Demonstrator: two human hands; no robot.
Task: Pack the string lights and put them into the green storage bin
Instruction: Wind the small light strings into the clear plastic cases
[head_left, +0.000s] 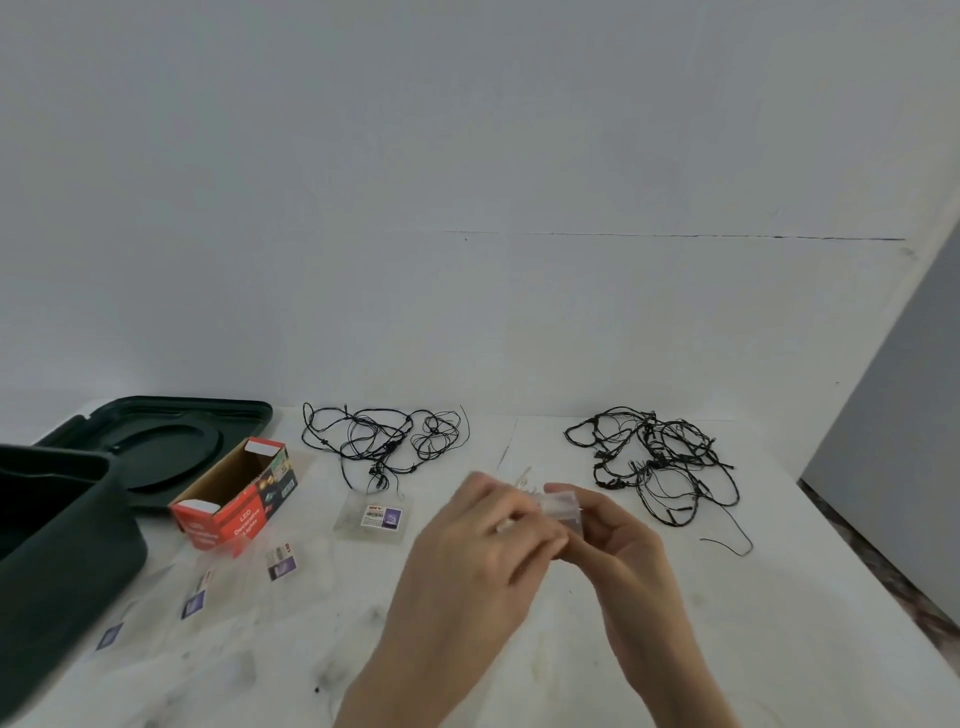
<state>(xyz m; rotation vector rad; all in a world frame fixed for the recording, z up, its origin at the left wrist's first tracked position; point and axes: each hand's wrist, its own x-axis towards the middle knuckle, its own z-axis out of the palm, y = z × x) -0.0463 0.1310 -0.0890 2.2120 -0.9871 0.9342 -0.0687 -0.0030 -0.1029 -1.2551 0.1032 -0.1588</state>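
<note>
Two tangled black string lights lie on the white table: one (384, 441) at the back middle, another (660, 467) at the back right. Between them, nearer to me, my left hand (483, 535) and my right hand (618, 540) meet over the table and both pinch a small clear plastic piece (558, 506) with pale thin wire at its top. The dark green storage bin (67, 545) stands open at the left edge, its lid (171, 441) lying flat behind it.
An open red LED lights box (234, 499) lies on its side beside the bin. Several clear plastic bags with labels (371, 519) (283, 564) (195, 605) are scattered in front of it. The table's right edge (883, 587) runs diagonally.
</note>
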